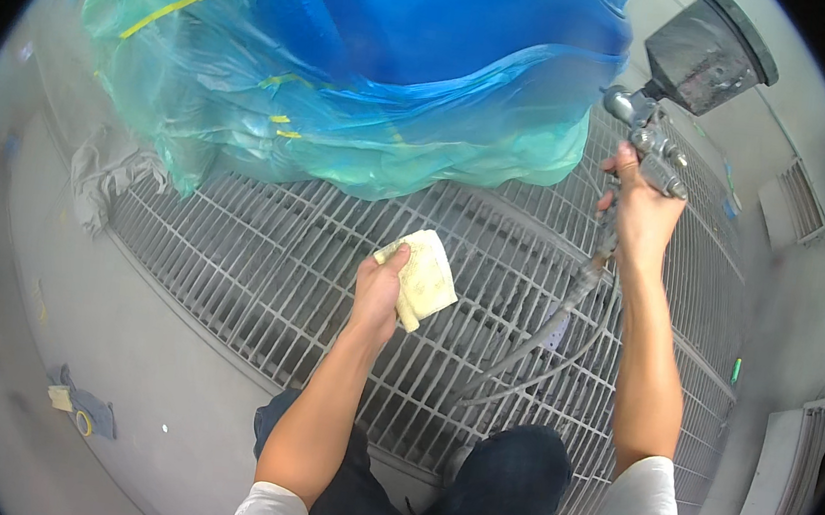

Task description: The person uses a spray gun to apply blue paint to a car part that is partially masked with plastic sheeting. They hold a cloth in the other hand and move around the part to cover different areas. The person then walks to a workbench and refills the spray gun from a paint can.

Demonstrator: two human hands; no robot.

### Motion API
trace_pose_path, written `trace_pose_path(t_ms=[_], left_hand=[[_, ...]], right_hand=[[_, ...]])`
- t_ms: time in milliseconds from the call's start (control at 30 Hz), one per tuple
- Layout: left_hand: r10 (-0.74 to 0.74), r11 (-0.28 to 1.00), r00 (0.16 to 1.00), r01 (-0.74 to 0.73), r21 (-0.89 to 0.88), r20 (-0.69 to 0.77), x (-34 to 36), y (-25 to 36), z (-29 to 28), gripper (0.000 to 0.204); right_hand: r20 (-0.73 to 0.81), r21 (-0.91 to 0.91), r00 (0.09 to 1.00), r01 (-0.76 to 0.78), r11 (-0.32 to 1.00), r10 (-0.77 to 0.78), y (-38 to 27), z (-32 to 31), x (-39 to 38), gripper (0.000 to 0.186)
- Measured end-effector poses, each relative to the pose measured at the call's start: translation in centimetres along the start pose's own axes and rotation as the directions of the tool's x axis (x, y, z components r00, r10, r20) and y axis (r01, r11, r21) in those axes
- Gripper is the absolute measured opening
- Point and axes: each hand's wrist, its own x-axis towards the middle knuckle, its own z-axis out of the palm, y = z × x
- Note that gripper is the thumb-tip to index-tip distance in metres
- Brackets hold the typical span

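My left hand (pixel 379 289) grips a folded pale yellow cloth (pixel 425 277), held out over the metal floor grating (pixel 260 272). My right hand (pixel 643 216) is closed on the handle of a metal spray gun (pixel 650 147) with a dark cup (pixel 708 49) on top. The gun's nozzle points left toward a glossy blue panel (pixel 428 18). The panel is wrapped below and at its left in teal plastic sheet (pixel 344 140) held by yellow tape. A hose (pixel 551 327) hangs from the gun down to the grating.
My knees in dark trousers (pixel 499 488) are at the bottom middle. Grey concrete floor (pixel 94 325) lies left of the grating, with a tape roll and scraps (pixel 82 416) on it. Crumpled grey sheet (pixel 109 175) lies under the panel's left. Wall vents (pixel 792 468) stand at right.
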Motion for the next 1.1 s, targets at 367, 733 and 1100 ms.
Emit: trace_pose_path(t_ms=[367,733,1100], left_hand=[[0.01,1.0,1.0,-0.01,-0.013,-0.013,-1.0,1.4,-2.0,0.027],[-0.011,1.0,0.999,0.011,0.017,-0.041,-1.7,2.2,-1.9,0.027],[-0.012,0.993,0.998,0.019,0.113,-0.066,-1.1,2.1,-1.2,0.028]], right_hand=[[0.259,-0.03,0.965,0.057,0.998,-0.047,-3.1,11.0,-11.3,0.021],[0.329,0.129,0.938,-0.163,0.978,0.113,0.8,10.1,-9.0,0.019],[-0.119,0.082,0.993,0.009,0.997,0.001,5.4,1.8,-3.3,0.02]])
